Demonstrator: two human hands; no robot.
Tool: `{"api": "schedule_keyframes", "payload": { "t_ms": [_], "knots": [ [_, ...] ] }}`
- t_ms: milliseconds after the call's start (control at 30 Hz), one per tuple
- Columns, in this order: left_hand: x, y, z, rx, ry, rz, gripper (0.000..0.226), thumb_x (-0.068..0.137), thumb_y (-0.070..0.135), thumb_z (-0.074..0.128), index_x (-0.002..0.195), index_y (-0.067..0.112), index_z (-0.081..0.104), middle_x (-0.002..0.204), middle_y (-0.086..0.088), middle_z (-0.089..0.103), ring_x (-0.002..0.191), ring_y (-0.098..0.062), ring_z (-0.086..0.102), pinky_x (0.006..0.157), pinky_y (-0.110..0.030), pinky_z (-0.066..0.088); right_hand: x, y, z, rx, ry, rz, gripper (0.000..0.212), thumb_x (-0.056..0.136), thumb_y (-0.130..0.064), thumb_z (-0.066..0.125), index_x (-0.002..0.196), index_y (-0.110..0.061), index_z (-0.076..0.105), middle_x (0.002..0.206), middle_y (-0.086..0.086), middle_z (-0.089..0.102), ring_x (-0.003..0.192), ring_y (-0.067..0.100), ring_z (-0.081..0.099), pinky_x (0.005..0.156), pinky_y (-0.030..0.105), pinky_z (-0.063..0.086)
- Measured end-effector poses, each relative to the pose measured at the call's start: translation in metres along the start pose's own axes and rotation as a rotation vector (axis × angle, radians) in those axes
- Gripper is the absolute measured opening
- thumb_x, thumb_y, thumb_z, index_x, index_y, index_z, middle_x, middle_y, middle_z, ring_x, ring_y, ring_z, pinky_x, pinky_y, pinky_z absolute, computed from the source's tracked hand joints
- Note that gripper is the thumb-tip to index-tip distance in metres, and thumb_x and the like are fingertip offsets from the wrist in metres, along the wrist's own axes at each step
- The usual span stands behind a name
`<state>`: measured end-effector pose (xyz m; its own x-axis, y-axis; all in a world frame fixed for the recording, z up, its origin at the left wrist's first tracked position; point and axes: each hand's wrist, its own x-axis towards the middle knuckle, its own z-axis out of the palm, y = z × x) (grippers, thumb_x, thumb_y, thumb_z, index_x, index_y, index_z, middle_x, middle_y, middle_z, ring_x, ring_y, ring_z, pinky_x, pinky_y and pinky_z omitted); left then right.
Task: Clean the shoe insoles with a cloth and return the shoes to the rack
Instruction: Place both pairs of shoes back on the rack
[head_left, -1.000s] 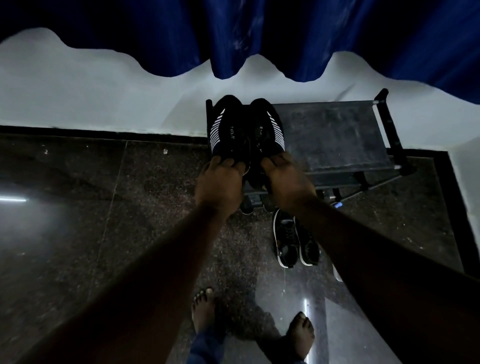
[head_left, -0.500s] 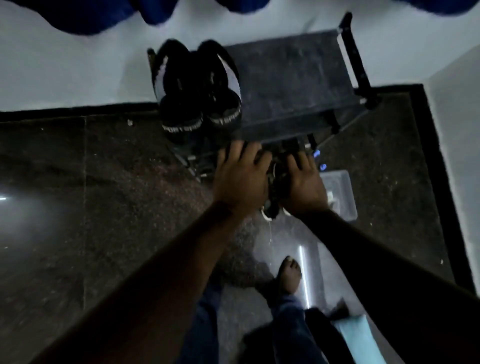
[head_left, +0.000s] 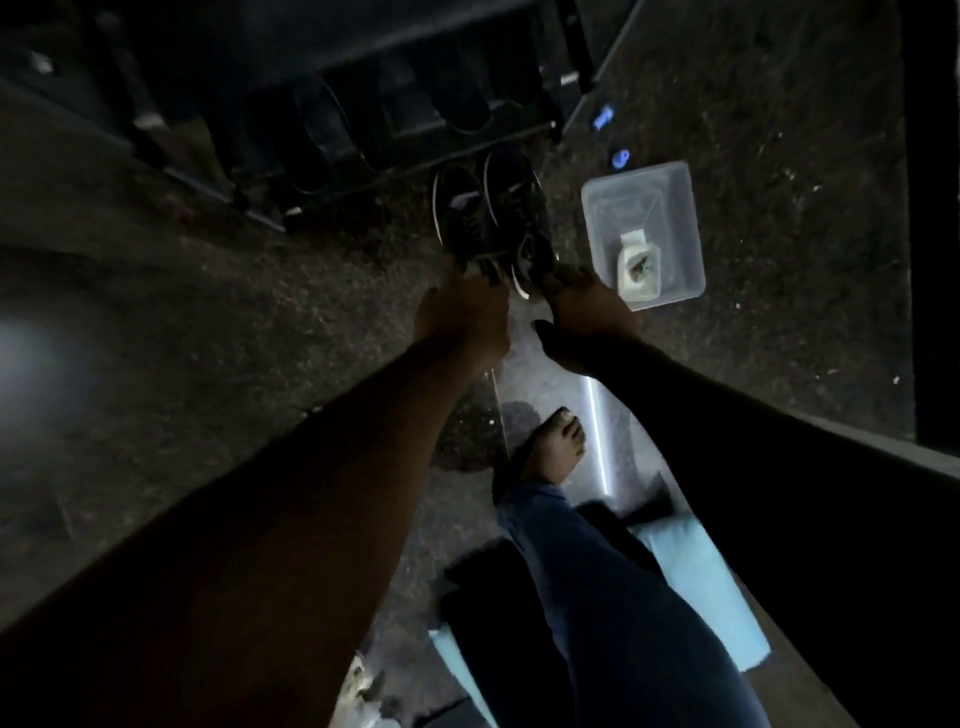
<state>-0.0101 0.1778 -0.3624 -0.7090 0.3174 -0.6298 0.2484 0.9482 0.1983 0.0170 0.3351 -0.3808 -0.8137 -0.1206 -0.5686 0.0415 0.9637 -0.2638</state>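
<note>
hands, 2: left hand (head_left: 462, 322) and right hand (head_left: 584, 312), side by side but apart, each pinching 1 heel of the dark shoe pair (head_left: 488, 213). pair: on the floor, toes just at the rack (head_left: 395, 140) front rail, not shelved. other shoes (head_left: 311, 140): lower tier. light blue cloth (head_left: 696, 582), as it seems: by my knee, untouched. insoles: cannot tell. judged left to do: wipe and return of this pair.
</note>
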Motion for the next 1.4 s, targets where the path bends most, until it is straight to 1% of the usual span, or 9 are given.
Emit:
{"api": "schedule_keyframes", "payload": {
  "t_ms": [133,233,367,500,667,800,967,1200,1400],
  "knots": [
    [0.059,0.01,0.068,0.003,-0.063,-0.042,0.044,0.094,0.019,0.062,0.137,0.019,0.058,0.143,-0.01,0.056,0.133,-0.036,0.052,0.102,-0.047,0.048,0.045,0.035,0.062,-0.011,-0.026,0.055,0.068,0.094,-0.029,0.066,0.155,-0.021,0.038,0.154,0.009,0.046,0.136,0.038,0.047,0.098,0.046,0.051],
    [0.099,0.01,0.117,-0.016,-0.07,-0.066,0.062,0.092,0.016,0.064,0.15,0.019,0.046,0.156,-0.008,0.041,0.139,-0.038,0.046,0.106,-0.051,0.049,0.077,0.06,0.106,0.023,-0.053,0.139,0.074,0.092,-0.025,0.065,0.157,-0.028,0.031,0.152,0.01,0.048,0.126,0.039,0.056,0.091,0.043,0.053],
    [0.14,0.002,0.156,-0.041,-0.126,-0.149,0.066,0.091,0.016,0.066,0.152,0.019,0.039,0.155,-0.01,0.041,0.133,-0.038,0.053,0.098,-0.05,0.052,0.11,0.083,0.149,0.019,-0.091,0.161,0.07,0.091,-0.028,0.067,0.154,-0.021,0.035,0.147,0.012,0.052,0.122,0.04,0.06,0.091,0.043,0.053],
    [0.169,-0.004,0.183,-0.024,-0.197,-0.164,0.049,0.096,0.016,0.061,0.144,0.014,0.051,0.144,-0.015,0.055,0.131,-0.038,0.056,0.099,-0.048,0.051,0.141,0.099,0.171,-0.023,-0.138,0.153,0.072,0.092,-0.03,0.068,0.154,-0.018,0.034,0.151,0.014,0.048,0.126,0.04,0.058,0.094,0.043,0.051],
    [0.182,-0.015,0.198,0.045,-0.175,-0.14,0.037,0.098,0.012,0.061,0.135,0.01,0.061,0.139,-0.015,0.061,0.13,-0.036,0.059,0.098,-0.046,0.052,0.167,0.096,0.181,0.059,-0.15,0.219,0.053,0.089,-0.02,0.069,0.138,-0.007,0.056,0.134,0.02,0.061,0.119,0.04,0.063,0.095,0.043,0.057],
    [0.177,-0.019,0.179,-0.026,-0.122,-0.143,0.034,0.098,0.016,0.062,0.131,0.007,0.064,0.138,-0.018,0.061,0.129,-0.037,0.058,0.101,-0.044,0.05,0.165,0.086,0.168,0.091,-0.108,0.27,0.04,0.093,-0.013,0.063,0.133,-0.008,0.06,0.123,0.02,0.066,0.114,0.038,0.065,0.084,0.037,0.056],
    [0.142,-0.022,0.117,-0.156,-0.073,-0.171,0.041,0.098,0.04,0.063,0.127,0.013,0.068,0.135,-0.016,0.064,0.126,-0.037,0.059,0.102,-0.042,0.05,0.131,0.056,0.111,-0.024,-0.08,0.23,0.023,0.102,-0.014,0.055,0.121,-0.006,0.065,0.115,0.018,0.068,0.109,0.036,0.067,0.077,0.036,0.05],
    [0.044,-0.012,-0.009,-0.126,-0.09,-0.108,0.04,0.093,0.043,0.07,0.125,0.02,0.071,0.128,-0.014,0.068,0.12,-0.036,0.063,0.1,-0.042,0.053,0.03,0.007,-0.018,-0.029,-0.104,0.249,0.037,0.093,-0.016,0.065,0.129,-0.01,0.061,0.122,0.017,0.065,0.115,0.04,0.064,0.089,0.044,0.058],
    [-0.067,0.019,-0.125,-0.082,-0.016,-0.068,0.035,0.094,0.041,0.067,0.125,0.026,0.071,0.128,-0.012,0.069,0.118,-0.035,0.065,0.097,-0.041,0.055,-0.066,-0.032,-0.139,-0.109,-0.03,0.115,0.041,0.089,-0.014,0.062,0.129,-0.008,0.055,0.117,0.02,0.065,0.104,0.044,0.066,0.077,0.044,0.054]
  ]
}}
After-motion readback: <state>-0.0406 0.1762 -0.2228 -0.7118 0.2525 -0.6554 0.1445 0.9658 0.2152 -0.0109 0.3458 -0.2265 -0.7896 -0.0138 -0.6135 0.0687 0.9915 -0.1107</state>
